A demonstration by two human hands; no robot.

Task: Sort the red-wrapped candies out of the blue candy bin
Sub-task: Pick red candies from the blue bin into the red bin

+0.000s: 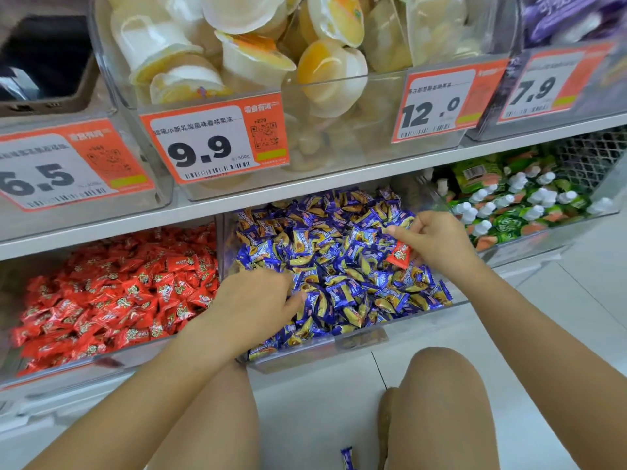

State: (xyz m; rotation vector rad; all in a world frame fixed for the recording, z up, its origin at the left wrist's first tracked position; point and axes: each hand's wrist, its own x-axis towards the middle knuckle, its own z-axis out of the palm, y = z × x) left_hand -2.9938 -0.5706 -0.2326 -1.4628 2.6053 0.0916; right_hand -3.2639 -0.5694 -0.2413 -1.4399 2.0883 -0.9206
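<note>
Two bare arms reaching into a clear bin (359,344) full of blue and gold candies (339,266) on the low shelf. Right hand (437,240) up over the right side of the blue pile, pinching one red-wrapped candy (400,254) between thumb and fingers, the candy hanging just above the blue ones. Left hand (254,300) down on the left front part of the same pile, palm down, fingers spread and pushed in among the wrappers, holding nothing that shows. Just to the left, a second clear bin (68,371) heaped with red candies (118,286). To the right, a bin of green packs with white caps (509,201). On the shelf above, a big clear bin of jelly cups (258,52), white and yellow, with orange price tags reading 9.9 (217,144) and 12.0 (437,106). More tags at the sides, 6.5 (68,164) on the left and 7.9 (543,86) on the right. Two bare knees low in the picture, above a white tiled floor (315,418). One blue candy lying on the floor (346,457) between the legs, near the bottom edge.
</note>
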